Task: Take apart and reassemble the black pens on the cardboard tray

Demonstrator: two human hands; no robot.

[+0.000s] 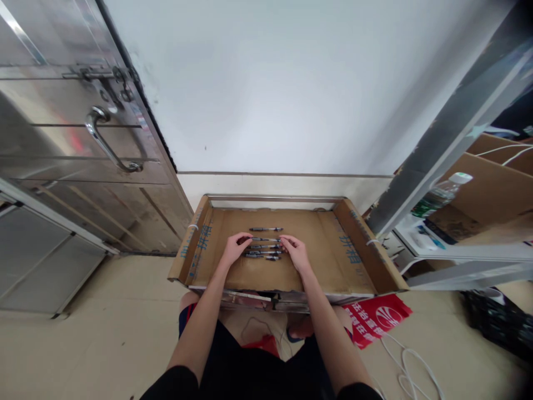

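Note:
Several dark pens [265,248] lie side by side in a row on a flattened cardboard sheet [333,261] laid over a small table. One more pen [265,229] lies apart, farther back. My left hand [235,246] rests at the left ends of the row, fingers curled and pinching a pen end. My right hand [295,251] is at the right ends, fingers bent down onto the pens. Both forearms reach in from below.
A steel door with a handle [107,143] stands at the left. A metal shelf post [449,139] and shelf with a plastic bottle [440,195] are at the right. A red bag [375,319] and white cable [406,366] lie on the floor. White wall behind.

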